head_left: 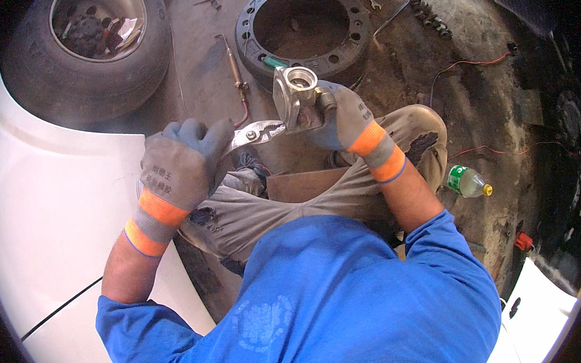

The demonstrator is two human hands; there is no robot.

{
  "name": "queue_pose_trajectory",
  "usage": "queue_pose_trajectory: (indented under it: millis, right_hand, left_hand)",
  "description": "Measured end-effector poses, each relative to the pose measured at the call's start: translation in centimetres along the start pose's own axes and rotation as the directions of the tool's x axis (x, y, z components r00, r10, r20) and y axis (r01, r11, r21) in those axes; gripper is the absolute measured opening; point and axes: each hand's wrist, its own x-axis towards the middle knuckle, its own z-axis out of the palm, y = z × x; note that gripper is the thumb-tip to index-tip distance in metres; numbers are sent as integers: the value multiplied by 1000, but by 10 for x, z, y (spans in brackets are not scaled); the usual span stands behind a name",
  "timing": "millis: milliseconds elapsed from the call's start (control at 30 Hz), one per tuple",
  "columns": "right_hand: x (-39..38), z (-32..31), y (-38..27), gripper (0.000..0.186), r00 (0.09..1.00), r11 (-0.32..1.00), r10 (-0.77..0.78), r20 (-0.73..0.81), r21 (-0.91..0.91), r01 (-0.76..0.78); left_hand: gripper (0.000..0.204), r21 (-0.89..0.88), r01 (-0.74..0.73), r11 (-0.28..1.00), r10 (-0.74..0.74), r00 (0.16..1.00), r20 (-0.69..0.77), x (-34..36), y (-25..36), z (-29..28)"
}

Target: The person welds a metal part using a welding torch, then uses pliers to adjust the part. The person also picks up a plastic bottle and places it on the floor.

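Note:
My left hand [183, 162], in a grey glove with orange cuff bands, is closed round the handles of silver pliers [256, 134]. The toothed jaws of the pliers meet the lower left side of a silver metal housing [293, 97] with a round threaded opening on top. My right hand [347, 116], gloved alike, grips this housing from the right, near a short fitting on its side. Both are raised above my lap. Whether the jaws clamp the housing or only touch it, I cannot tell.
A brake drum [253, 57] lies on the floor ahead, a tyre [89, 93] at far left. A torch-like tool [235, 69] with a red hose lies between them. White panels [61, 187] flank me at left. A bottle [466, 181] lies at right, near thin red wires [468, 64].

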Motion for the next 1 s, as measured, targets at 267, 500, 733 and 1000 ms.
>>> queue_pose_trajectory:
  millis: [267, 500, 733, 1000]
  right_hand:
    - [5, 4, -10, 32, 995, 977, 94, -35, 197, -85]
    - [2, 16, 11, 45, 987, 950, 105, -123, 307, -62]
    - [8, 8, -10, 51, 973, 957, -178, -150, -258, 135]
    - [4, 13, -1, 36, 968, 977, 210, 135, -2, -212]
  left_hand:
    - [37, -34, 11, 999, -12, 999, -31, 3, -2, 1]
    - [26, -423, 179, 889, -75, 965, 250, 4, -6, 0]
    - [27, -350, 203, 915, -107, 955, 276, -1, -7, 4]
    - [28, -19, 57, 998, -55, 994, 97, -2, -4, 12]
